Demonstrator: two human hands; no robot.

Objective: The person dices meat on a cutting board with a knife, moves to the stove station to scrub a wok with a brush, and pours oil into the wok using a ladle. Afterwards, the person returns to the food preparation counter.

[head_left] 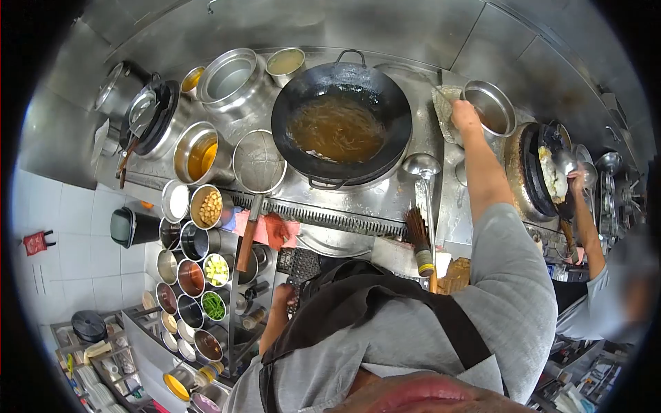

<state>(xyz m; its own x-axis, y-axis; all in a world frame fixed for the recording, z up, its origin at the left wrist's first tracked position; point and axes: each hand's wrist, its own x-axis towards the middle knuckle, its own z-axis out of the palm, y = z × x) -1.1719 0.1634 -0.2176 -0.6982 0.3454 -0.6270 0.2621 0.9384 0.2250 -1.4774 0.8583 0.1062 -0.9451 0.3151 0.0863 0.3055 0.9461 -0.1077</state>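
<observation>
My right hand (467, 117) is stretched out to the far right of the stove, its fingers curled closed between a pale cloth (445, 120) and the rim of a steel pot (506, 107). What lies inside those fingers is hidden. My left hand (284, 296) hangs low beside my apron, near a black perforated mat (300, 265); its fingers are too small and partly hidden to read. A black wok (282, 131) with brown liquid (334, 131) sits on the burner ahead. A ladle (421, 165) rests right of it, and a wire strainer (259, 162) to its left.
Steel pots (231, 76) stand at back left, with a pot of orange oil (201, 157) in front. Several ingredient containers (208, 206) fill the left side. A bamboo brush (417, 237) lies at the front edge. At right, a co-worker's hand (577, 180) holds a ladle over another wok.
</observation>
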